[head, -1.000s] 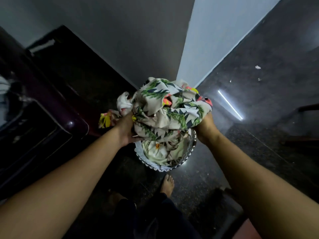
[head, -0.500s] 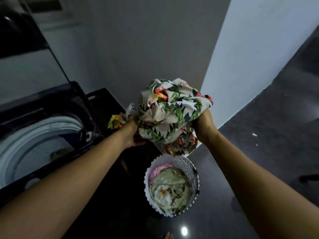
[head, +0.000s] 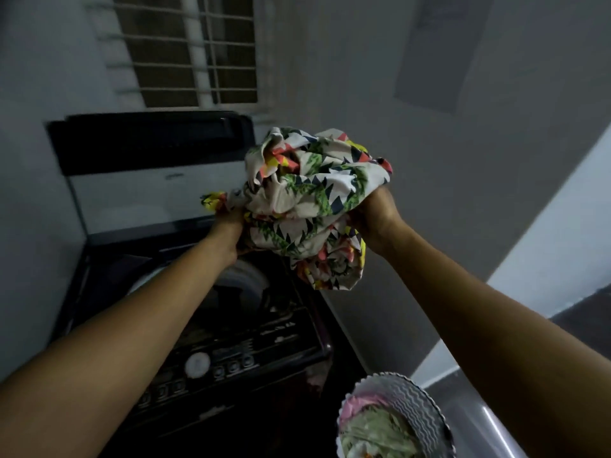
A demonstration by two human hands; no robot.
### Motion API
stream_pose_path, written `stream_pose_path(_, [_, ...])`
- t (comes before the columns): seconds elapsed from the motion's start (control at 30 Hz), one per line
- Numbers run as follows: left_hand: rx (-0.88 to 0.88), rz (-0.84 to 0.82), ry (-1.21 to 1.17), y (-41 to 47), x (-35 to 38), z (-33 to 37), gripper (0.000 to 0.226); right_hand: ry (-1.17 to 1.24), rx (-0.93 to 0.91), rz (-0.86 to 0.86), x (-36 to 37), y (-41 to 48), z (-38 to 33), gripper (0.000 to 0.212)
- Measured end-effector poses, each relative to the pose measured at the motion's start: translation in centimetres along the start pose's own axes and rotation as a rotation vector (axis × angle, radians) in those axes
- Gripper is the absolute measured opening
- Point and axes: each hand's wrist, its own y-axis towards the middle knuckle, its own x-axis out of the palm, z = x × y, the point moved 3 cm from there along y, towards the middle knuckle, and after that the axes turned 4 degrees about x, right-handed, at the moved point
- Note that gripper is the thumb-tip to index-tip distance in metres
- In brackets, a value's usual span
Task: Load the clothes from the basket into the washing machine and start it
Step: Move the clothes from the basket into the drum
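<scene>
Presently, both hands hold one bundle of printed clothes point(head: 314, 200) in the air. The left hand point(head: 228, 233) grips it from the lower left and the right hand point(head: 373, 219) clasps its right side, with the fingers of both buried in the folds. A two-sided hold suits a loose, crumpled mass, as it keeps trailing ends from dropping (a yellow-tipped end does stick out past the left hand).

The bundle hangs above and slightly to the right of the washing machine point(head: 284, 325), over the far right edge of the drum point(head: 244, 282). The lid point(head: 142, 150) stands raised against the wall under a barred window point(head: 188, 51), so the opening is free to receive a load. The control panel point(head: 215, 365) runs along the near edge, and it is too dim to read.

The basket point(head: 420, 408) sits on the floor just beside the machine's right front corner, within reach of it. It holds more clothes point(head: 377, 434), pink and pale green.

Assessment: loading is under way and far from complete. The bundle needs carrying leftward over the drum before release, or part of it may drape over the rim.
</scene>
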Motion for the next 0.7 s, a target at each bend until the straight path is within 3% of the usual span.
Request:
stream_pose_path(0.13, [-0.007,0.153,0.005,1.3,-8.2,0.9,0.04,-0.038,0.062,-0.117,7.4,3.0,3.6,0.033])
stream_pose_path(0.37, [-0.1,0.211,0.181,2.0,-19.4,-1.6,0.019,-0.233,0.284,-0.219,15.4,6.0,13.7,0.047])
stream_pose_path(0.47, [-0.137,0.214,0.252,2.9,-22.1,-3.5,0.019,-0.588,0.322,-0.181,15.9,6.8,18.1,0.017])
stream_pose_path(0.6, [-0.18,0.133,0.505,4.1,-23.9,-6.1,0.019,-1.059,0.372,-0.342,15.9,6.8,22.9,0.037])
stream_pose_path(0.7, [-0.234,0.025,0.728,5.6,-24.8,-8.2,0.024,-1.267,0.301,-0.329,15.5,6.3,25.0,0.027])
